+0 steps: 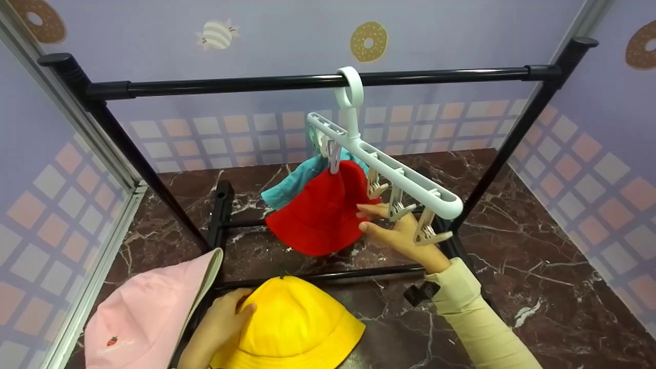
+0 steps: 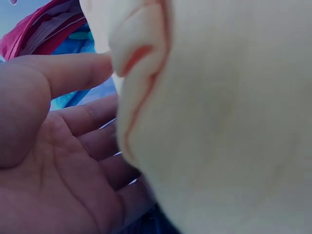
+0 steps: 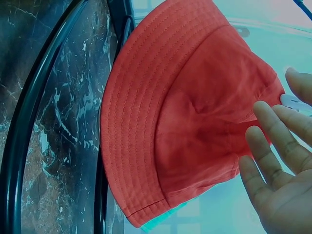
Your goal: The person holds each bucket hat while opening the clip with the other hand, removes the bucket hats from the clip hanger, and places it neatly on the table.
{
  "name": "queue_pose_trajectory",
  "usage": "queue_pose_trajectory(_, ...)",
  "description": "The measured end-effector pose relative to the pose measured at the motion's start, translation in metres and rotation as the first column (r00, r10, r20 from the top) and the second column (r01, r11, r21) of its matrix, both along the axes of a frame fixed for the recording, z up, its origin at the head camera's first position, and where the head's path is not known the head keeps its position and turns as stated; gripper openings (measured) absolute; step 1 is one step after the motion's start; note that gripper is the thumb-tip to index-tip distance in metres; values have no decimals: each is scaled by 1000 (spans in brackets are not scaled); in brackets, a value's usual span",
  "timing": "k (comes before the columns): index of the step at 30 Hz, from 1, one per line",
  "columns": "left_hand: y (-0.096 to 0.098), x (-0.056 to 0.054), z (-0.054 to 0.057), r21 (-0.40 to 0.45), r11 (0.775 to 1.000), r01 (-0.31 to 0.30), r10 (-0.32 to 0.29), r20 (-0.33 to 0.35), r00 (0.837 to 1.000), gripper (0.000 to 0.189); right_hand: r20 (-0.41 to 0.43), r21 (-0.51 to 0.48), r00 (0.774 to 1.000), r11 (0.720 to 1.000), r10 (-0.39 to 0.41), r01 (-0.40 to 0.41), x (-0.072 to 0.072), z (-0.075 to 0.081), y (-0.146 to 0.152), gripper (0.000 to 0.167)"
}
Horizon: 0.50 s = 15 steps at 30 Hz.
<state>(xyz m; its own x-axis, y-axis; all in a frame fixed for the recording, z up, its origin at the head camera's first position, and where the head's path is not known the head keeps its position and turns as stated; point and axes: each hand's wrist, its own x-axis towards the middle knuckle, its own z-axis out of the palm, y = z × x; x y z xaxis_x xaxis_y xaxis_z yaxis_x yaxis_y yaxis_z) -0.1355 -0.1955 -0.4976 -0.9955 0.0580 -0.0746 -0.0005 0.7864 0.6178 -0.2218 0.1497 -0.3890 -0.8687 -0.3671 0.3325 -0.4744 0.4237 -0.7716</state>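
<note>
In the head view, my right hand is at the right side of a red bucket hat, thumb and fingers apart. The right wrist view shows the fingers spread in front of its crown, holding nothing. The red hat hangs by a clip from a white clip hanger, with a light blue hat behind it. Lower down, my left hand touches the left side of a yellow bucket hat. In the left wrist view, its thumb meets the fabric while the loosely bent fingers pass behind the edge.
A pink bucket hat with a strawberry mark lies at the left. The hanger's ring loops over the top bar of a black rack. Several clips dangle at its near end. Patterned panels stand around the dark marbled surface.
</note>
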Motion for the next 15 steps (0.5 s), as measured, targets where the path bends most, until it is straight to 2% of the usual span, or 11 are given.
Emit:
queue_pose_trajectory(2,0,0,3,-14,1000,-3,3,5,1000,30,5,7,1000,1000,0,0,2,4,-1,38)
queue_pose_trajectory(9,2,3,14,-53,999,-2,1,-18,1000,32,19,-41,1000,999,22,-21,-15,-20,7,39)
queue_pose_trajectory(15,5,3,29,-39,999,11,-13,-43,999,32,-5,-52,999,998,39,-39,-19,-24,12,39)
